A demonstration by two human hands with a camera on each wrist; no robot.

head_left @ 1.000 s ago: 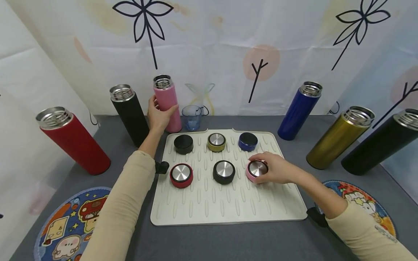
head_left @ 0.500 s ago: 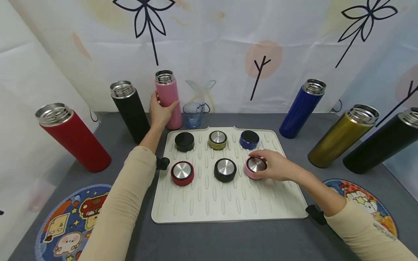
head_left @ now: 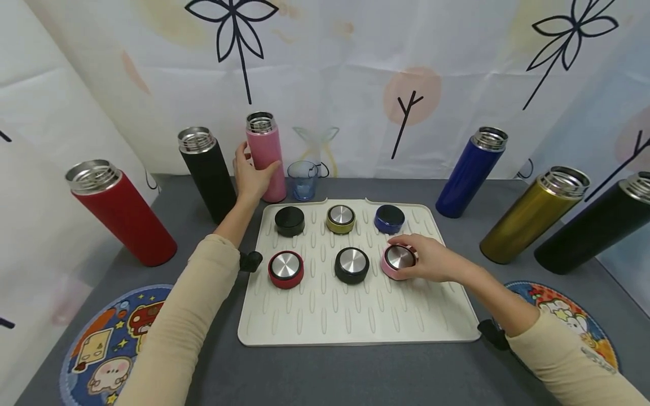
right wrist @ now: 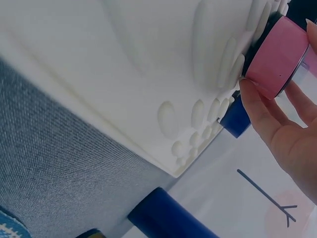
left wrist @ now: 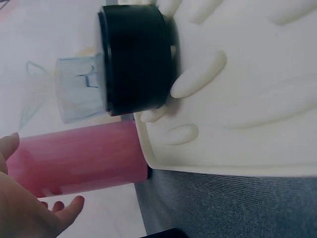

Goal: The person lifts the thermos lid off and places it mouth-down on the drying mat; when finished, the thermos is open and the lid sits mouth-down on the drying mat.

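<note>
Both hands reach out over the table. My left hand [head_left: 253, 179] is at the upright pink bottle [head_left: 266, 152]; its thumb lies across the bottle's front and its relaxed fingers stay beside the left side. In the left wrist view a narrow gap shows between those fingers [left wrist: 74, 210] and the pink bottle [left wrist: 84, 156]. The bottle's mouth is uncovered. With thumb and fingertips my right hand [head_left: 429, 258] grips the pink lid [head_left: 390, 269], which has a brushed metal top, at the right of the cream mat [head_left: 355, 318]. Its pink side [right wrist: 277, 62] faces the right wrist camera.
On the mat are black [head_left: 289, 221], gold [head_left: 340, 220], blue [head_left: 389, 220], red [head_left: 286, 270] and second black [head_left: 351, 266] lids. Lidless bottles stand around: red [head_left: 127, 220], black [head_left: 209, 180], blue [head_left: 469, 175], gold [head_left: 530, 217], black [head_left: 594, 225]. A clear glass [head_left: 303, 183] stands behind.
The view has shifted slightly. The left fingers have loosened a little from the pink bottle's side. The right hand and pink lid have moved slightly left on the mat.
</note>
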